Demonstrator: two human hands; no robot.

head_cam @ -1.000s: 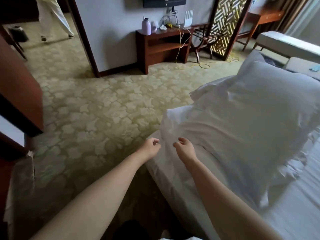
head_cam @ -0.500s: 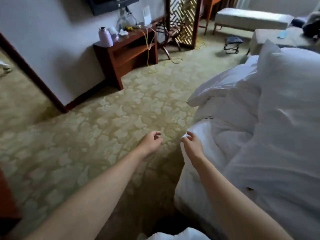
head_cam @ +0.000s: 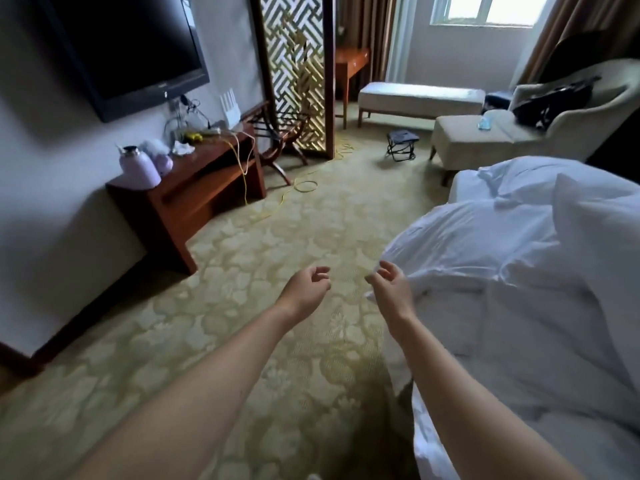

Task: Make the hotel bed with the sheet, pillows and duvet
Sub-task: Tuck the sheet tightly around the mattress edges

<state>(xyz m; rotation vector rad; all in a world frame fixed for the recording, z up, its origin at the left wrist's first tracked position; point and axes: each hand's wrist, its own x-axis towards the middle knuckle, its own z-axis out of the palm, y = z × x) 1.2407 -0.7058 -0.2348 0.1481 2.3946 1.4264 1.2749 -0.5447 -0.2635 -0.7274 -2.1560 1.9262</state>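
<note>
White duvet [head_cam: 485, 258] lies heaped beside right hand [head_cam: 393, 292] and left hand [head_cam: 306, 289], both grips slack, empty.

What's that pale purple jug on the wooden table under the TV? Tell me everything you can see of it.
The pale purple, smooth-sided insulated jug is squat and rounded, with a matte finish that looks like coated metal or plastic. A dark lid with a small upright spout or straw closes its top. It stands upright at the near end of the reddish-brown wooden console table, close to the wall. A smaller pale purple object sits right beside it; whether they touch cannot be told.
</note>
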